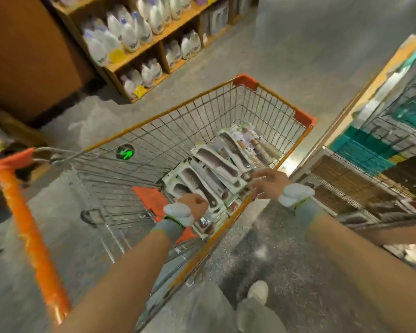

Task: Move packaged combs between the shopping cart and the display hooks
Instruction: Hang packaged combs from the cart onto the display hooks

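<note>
The person stands at the long side of the shopping cart (168, 114) and leans both arms into it. This looks like the picking-up step: getting a pack out of the cart so it can go on the hooks.

The packaged combs (216, 162) lie in a messy heap on the cart floor, from the middle of the picture out toward 1 o'clock. The right hand (268, 183) is over the cart rim, just past 3 o'clock of the heap. Its fingers are stretched out and a bit apart, and it holds nothing. The left hand (194, 203) is at 6 o'clock of the heap, right on top of a pack. Its fingers are curled. I cannot tell if it grips a pack or not.

Next, I think, a hand must pinch one pack by its end and lift it up over the wire side. The packs lie on each other, so one may drag its neighbor along.

A blurry display rack (346, 186) with brown things on it is at 3 o'clock; I cannot make out the hooks. White bottles (130, 32) fill wooden shelves at 11 o'clock. The orange cart handle (27, 212) is at 8 o'clock. An orange flap (151, 200) sits just left of the left hand.
</note>
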`<state>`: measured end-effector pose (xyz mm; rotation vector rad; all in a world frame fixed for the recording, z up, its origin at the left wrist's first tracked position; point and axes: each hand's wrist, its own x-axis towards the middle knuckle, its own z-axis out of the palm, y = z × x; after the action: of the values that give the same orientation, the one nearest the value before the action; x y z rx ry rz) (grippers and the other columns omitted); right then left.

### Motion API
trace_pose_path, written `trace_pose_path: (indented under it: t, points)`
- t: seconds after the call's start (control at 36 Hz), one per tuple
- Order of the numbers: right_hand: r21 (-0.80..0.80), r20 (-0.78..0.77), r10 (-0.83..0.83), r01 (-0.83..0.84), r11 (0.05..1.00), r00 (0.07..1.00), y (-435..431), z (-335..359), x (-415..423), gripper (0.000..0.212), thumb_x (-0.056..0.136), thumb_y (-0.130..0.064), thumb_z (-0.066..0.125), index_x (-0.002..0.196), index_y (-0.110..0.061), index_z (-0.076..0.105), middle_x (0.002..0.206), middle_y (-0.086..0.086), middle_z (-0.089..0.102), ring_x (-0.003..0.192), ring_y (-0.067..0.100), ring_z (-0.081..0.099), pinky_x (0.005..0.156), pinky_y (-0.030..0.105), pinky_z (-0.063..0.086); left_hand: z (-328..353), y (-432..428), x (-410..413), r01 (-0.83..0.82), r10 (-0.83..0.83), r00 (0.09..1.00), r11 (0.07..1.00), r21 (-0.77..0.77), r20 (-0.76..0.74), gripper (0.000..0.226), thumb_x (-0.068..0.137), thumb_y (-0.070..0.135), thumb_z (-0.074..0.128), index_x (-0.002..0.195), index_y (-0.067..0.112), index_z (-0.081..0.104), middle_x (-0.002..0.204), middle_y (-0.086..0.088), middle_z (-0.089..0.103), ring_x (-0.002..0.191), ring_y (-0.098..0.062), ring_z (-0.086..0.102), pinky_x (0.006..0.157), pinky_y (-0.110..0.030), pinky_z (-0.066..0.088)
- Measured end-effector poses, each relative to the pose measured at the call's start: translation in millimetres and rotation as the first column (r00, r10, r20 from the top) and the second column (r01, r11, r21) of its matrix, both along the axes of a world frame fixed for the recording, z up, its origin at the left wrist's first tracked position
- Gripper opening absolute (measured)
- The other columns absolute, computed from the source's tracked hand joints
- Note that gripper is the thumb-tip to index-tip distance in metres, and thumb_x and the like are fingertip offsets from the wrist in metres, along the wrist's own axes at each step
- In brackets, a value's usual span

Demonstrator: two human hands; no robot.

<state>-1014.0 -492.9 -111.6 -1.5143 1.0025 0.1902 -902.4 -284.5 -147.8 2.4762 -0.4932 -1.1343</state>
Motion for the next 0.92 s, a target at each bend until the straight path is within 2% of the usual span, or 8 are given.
trace_pose_path:
  t: [0.11,0.25,0.31,0.44,0.58,0.69,0.78,0.92]
  points:
    - [0.002,-0.014,0.104,-0.104,0.995,0.995,-29.9,-7.3,20.9,0.016,0.087,-0.003,0.061,0.103,-0.004,0.061,0.090,0.019,0.067,0.062,0.024,0.061,0.060,0.031,0.056,-9.8,-15.7,3.8,-0.126,0.126,0.992,0.992,-0.007,-0.017,0.013,0.094,0.024,0.048,0.081,0.021,0.048,0.076,-0.003,0.047,0.066,-0.017,0.041,0.059,-0.028,0.034]
    - [-0.023,-0.024,0.158,-0.159,0.987,0.987,-56.1,-19.3,64.3,0.018,0.087,0.006,0.057,0.103,-0.002,0.057,0.074,0.014,0.056,0.046,0.016,0.053,0.042,0.019,0.047,-45.3,-25.3,20.3,-0.256,0.256,0.967,0.967,-0.003,-0.011,0.016,0.093,0.020,0.045,0.077,0.021,0.044,0.077,0.001,0.043,0.069,-0.015,0.037,0.068,-0.031,0.032]
    - [-0.059,-0.027,0.201,-0.202,0.978,0.979,-65.3,-27.7,79.5,0.019,0.087,0.002,0.059,0.106,0.000,0.059,0.074,0.012,0.059,0.054,0.017,0.055,0.049,0.023,0.050,-48.6,-27.5,25.3,-0.283,0.283,0.959,0.959,0.006,-0.022,0.021,0.093,0.021,0.045,0.072,0.023,0.042,0.076,0.002,0.042,0.067,-0.015,0.035,0.068,-0.031,0.031]
    - [-0.121,-0.142,0.347,-0.364,0.924,0.927,-106.7,-67.5,140.5,0.017,0.088,-0.002,0.058,0.105,0.002,0.061,0.069,0.009,0.058,0.052,0.017,0.053,0.049,0.025,0.045,-78.2,-48.7,59.6,-0.321,0.326,0.935,0.945,0.058,-0.139,0.034,0.101,0.021,0.039,0.068,0.015,0.036,0.060,0.000,0.033,0.052,-0.015,0.026,0.054,-0.025,0.025]
    - [-0.163,-0.192,0.426,-0.457,0.874,0.884,-136.3,-98.6,177.0,0.032,0.092,0.006,0.050,0.123,0.011,0.051,0.094,0.006,0.056,0.042,0.001,0.056,0.040,0.008,0.042,-105.0,-60.9,85.0,-0.317,0.328,0.917,0.945,0.085,-0.227,0.040,0.103,0.017,0.037,0.064,0.019,0.029,0.060,-0.001,0.027,0.050,-0.013,0.019,0.046,-0.021,0.023]
    - [-0.077,-0.258,0.511,-0.545,0.835,0.820,-152.0,-132.1,210.0,0.025,0.093,0.000,0.052,0.118,0.004,0.056,0.095,0.000,0.062,0.066,-0.005,0.059,0.068,0.012,0.049,-140.5,-80.2,100.8,-0.441,0.456,0.858,0.890,0.115,-0.236,0.035,0.100,0.017,0.042,0.065,0.012,0.045,0.063,-0.007,0.040,0.057,-0.021,0.036,0.060,-0.030,0.028]
    - [-0.114,-0.412,0.599,-0.691,0.714,0.686,-159.3,-155.0,227.4,0.037,0.089,-0.009,0.059,0.126,-0.008,0.055,0.123,0.012,0.060,0.105,0.016,0.060,0.088,0.025,0.044,-158.8,-95.5,115.6,-0.494,0.514,0.813,0.857,0.143,-0.273,0.025,0.100,0.016,0.044,0.108,0.003,0.064,0.100,-0.021,0.061,0.096,-0.035,0.059,0.071,-0.030,0.041]
    - [-0.037,-0.585,0.693,-0.868,0.496,0.421,-166.8,-185.0,235.9,0.056,0.093,-0.040,0.053,0.141,-0.020,0.034,0.147,-0.005,0.036,0.135,0.020,0.037,0.105,0.026,0.029,-177.3,-105.5,119.9,-0.625,0.626,0.746,0.776,0.089,-0.226,0.022,0.096,0.014,0.049,0.074,0.014,0.054,0.077,-0.006,0.053,0.078,-0.024,0.049,0.083,-0.036,0.045]
